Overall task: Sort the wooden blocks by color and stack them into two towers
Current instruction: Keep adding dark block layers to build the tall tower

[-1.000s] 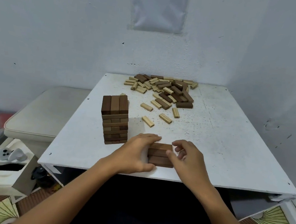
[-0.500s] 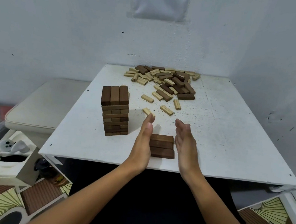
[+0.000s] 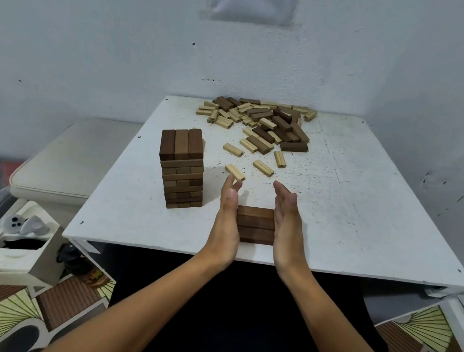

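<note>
Three dark wooden blocks (image 3: 255, 225) lie side by side as one flat row near the table's front edge. My left hand (image 3: 226, 219) stands on edge with straight fingers pressed against the row's left ends. My right hand (image 3: 288, 223) does the same against the right ends. A dark tower (image 3: 182, 169), several layers high, stands to the left of the row. A mixed pile of dark and light blocks (image 3: 259, 122) lies at the back of the table. A few single light blocks (image 3: 235, 172) lie between the pile and my hands.
The white table (image 3: 360, 212) sits in a corner with walls behind and to the right. A cushioned seat (image 3: 70, 159) stands to the left, and a white box with controllers (image 3: 21, 232) sits lower left on the patterned floor.
A second ago both hands curled around the dark row. They have since straightened into flat palms pressing its two ends. The view has tilted slightly.
</note>
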The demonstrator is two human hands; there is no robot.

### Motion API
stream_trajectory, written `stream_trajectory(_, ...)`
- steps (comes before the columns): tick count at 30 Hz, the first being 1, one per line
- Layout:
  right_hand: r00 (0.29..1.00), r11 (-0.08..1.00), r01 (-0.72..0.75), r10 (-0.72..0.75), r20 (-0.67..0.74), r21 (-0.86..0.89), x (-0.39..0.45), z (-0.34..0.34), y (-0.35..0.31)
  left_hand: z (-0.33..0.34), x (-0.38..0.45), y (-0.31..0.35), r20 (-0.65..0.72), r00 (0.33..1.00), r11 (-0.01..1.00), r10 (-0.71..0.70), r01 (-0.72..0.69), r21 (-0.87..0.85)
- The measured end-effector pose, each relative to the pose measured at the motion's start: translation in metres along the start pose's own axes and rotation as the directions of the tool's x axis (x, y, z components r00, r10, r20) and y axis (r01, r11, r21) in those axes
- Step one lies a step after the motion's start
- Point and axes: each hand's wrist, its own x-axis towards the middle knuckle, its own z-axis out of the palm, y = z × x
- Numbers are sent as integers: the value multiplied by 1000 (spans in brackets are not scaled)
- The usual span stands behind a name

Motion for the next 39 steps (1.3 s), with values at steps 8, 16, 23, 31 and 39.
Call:
stream_trajectory(8, 998, 995, 56, -54, 23, -88, 4, -15, -6, -17, 3, 7, 74, 997, 946, 21, -44, 320)
stream_trajectory(16, 901, 714, 259, 64, 428, -651, 24, -66, -18, -63, 14, 14, 433, 900, 525, 48, -392, 756)
stream_trajectory(23, 858, 596, 289, 186, 478, -749, 34, -72, -9, -64, 26, 11, 495, 867, 416, -57, -430, 801)
stream_trajectory(31, 863, 601, 361, 75, 500, -713, 32, -73, -8, -63, 30, 9, 518, 854, 435, -41, -452, 779)
stream_trajectory(39, 873, 620, 377, 11, 488, -689, 29, -73, -7, -64, 31, 4, 519, 855, 477, -6, -454, 753)
